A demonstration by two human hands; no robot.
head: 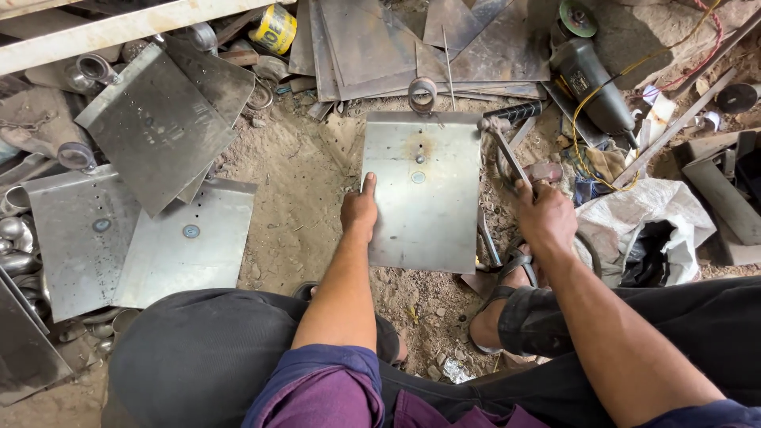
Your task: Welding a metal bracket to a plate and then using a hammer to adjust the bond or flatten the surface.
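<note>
Sheet-metal plate (424, 194) lies flat on the dirt floor (297, 186) between my knees. My left hand (359, 210) pins its left edge, thumb on top; my right hand (545, 214) is closed on a hammer (507, 154). I judge it stiff, fairly heavy, sharp-edged: grip the long sides.

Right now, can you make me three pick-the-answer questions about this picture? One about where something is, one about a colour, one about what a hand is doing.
1. Where is the grinder?
A. top right
B. bottom left
C. on the knee

2. What colour is the cord on it?
A. blue
B. yellow
C. white

3. What is the left hand doing?
A. waving
B. holding a cup
C. gripping the metal sheet

Answers: 1 A, it lies beyond the sheet to the right. 2 B, a yellow cord loops over it. 3 C, the thumb lies on the sheet's left edge.
</note>
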